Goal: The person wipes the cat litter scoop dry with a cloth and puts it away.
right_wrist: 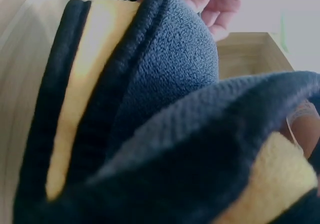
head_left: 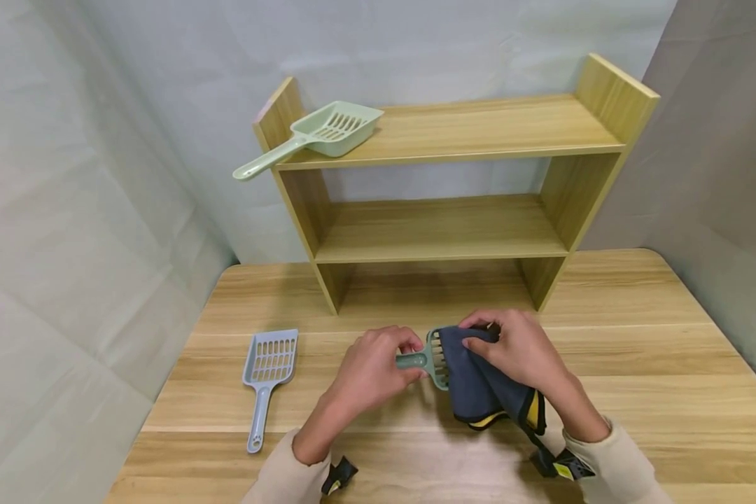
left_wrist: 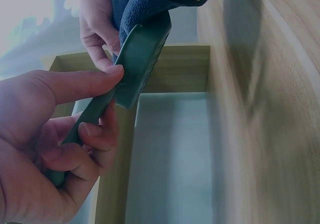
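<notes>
My left hand (head_left: 372, 364) grips the handle of a green litter scoop (head_left: 418, 360) above the table; the left wrist view shows thumb and fingers curled around that handle (left_wrist: 92, 111). A dark blue cloth (head_left: 469, 378) with a yellow underside and black edging lies over much of the scoop's slotted head. My right hand (head_left: 519, 346) pinches the cloth between thumb and fingers against the scoop. Folded cloth (right_wrist: 175, 59) fills most of the right wrist view and covers most of the right hand there.
On the table (head_left: 636, 336), a light blue litter scoop (head_left: 271, 360) lies to the left. Behind stands a wooden shelf (head_left: 447, 227). A pale green litter scoop (head_left: 340, 129) rests on its top board at the left, handle jutting past the front edge.
</notes>
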### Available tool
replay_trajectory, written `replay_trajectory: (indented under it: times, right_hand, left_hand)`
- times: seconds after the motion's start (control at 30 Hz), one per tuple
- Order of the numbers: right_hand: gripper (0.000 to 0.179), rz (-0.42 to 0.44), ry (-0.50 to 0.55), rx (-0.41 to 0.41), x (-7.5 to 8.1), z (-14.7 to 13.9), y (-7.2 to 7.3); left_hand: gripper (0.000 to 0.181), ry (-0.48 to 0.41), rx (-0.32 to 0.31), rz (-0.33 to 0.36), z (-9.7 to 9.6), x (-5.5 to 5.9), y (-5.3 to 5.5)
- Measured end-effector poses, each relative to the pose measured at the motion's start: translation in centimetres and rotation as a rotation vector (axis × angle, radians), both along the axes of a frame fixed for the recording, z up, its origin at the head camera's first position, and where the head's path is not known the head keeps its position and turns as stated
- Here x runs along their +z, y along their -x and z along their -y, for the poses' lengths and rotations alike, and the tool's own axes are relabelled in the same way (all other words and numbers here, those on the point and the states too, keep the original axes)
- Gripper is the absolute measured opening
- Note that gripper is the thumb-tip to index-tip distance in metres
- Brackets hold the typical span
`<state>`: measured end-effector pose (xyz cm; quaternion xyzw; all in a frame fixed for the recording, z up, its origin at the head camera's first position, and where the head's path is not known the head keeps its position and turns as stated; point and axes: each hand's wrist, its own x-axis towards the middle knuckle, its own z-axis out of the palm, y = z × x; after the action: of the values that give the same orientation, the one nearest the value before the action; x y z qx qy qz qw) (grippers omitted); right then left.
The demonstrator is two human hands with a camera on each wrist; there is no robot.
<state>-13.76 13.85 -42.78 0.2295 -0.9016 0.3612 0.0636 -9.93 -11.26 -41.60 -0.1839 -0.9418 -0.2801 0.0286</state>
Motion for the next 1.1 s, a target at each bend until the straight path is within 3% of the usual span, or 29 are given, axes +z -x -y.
replay_trajectory:
  times: [0.43, 0.67, 1.0, 1.1]
  right_hand:
    - [0.018, -0.014, -0.007, -0.052, 0.7, -1.4, 0.4]
    - [0.018, 0.002, 0.025, -0.031, 0.5, -1.2, 0.4]
    - [0.015, 0.127, 0.114, 0.044, -0.3, 0.5, -0.1]
    - [0.015, 0.129, 0.125, 0.042, -0.5, 1.1, -0.3]
  left_hand:
    - [0.026, -0.030, 0.028, 0.001, 1.7, 0.7, 0.4]
    - [0.026, -0.034, 0.015, -0.021, 1.7, 0.8, 0.5]
    - [0.027, -0.045, 0.003, -0.003, 0.8, 0.3, 0.4]
    - [0.026, -0.052, 0.010, 0.009, 0.6, 0.2, 0.3]
